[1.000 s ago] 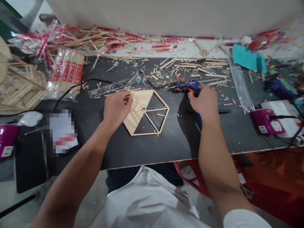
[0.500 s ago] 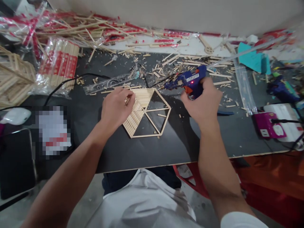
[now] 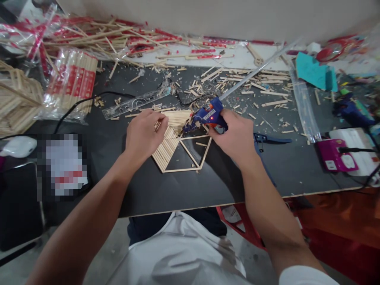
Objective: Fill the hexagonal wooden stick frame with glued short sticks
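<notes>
A hexagonal frame of wooden sticks (image 3: 166,156) lies on the dark tabletop. Its left and upper sections are filled with sticks laid side by side; the lower and right ones are open. My right hand (image 3: 236,132) grips a blue hot glue gun (image 3: 204,114) with a lit red light, a clear glue stick (image 3: 252,77) jutting from its back. The gun's nozzle points down-left at the frame's inner spoke, near the centre. Over the frame's left corner rests my left hand (image 3: 147,132), fingers curled together; whatever they may pinch is hidden.
Behind lie a clear ruler (image 3: 136,103), scattered stick offcuts and a wrapped bundle of sticks (image 3: 74,81). Blue-handled pliers (image 3: 271,139) are right of my right hand. A purple plug adapter (image 3: 335,156), a phone (image 3: 20,206) and a black cord (image 3: 80,103) are also there.
My right hand has brought the glue gun left and down, from beyond the frame to over its upper right part. The pliers are more exposed. My left hand has barely moved.
</notes>
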Action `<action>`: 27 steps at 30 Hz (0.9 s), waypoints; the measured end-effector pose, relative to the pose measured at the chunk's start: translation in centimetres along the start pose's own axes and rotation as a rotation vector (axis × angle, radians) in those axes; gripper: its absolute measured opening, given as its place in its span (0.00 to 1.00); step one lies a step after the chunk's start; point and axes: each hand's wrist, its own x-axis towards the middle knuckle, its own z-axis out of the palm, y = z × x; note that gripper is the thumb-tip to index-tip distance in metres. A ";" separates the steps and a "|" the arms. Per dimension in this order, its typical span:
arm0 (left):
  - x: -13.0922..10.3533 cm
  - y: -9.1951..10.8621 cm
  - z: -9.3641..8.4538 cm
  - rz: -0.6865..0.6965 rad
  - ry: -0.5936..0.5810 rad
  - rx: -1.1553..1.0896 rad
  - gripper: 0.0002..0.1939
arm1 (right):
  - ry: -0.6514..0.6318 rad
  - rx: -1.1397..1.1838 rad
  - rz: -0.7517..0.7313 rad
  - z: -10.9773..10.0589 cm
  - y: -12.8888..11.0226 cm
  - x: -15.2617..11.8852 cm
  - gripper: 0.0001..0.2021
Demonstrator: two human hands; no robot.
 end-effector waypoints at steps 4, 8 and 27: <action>0.0 -0.1 0.1 -0.018 -0.013 -0.017 0.11 | 0.002 0.017 -0.013 -0.1 0.2 -0.1 0.12; 0.0 0.1 -0.1 -0.038 -0.046 0.007 0.11 | 0.013 0.001 -0.042 0.2 0.4 -0.1 0.11; 0.0 0.6 -0.4 -0.042 -0.085 0.104 0.13 | 0.067 0.010 -0.114 0.2 0.6 -0.4 0.11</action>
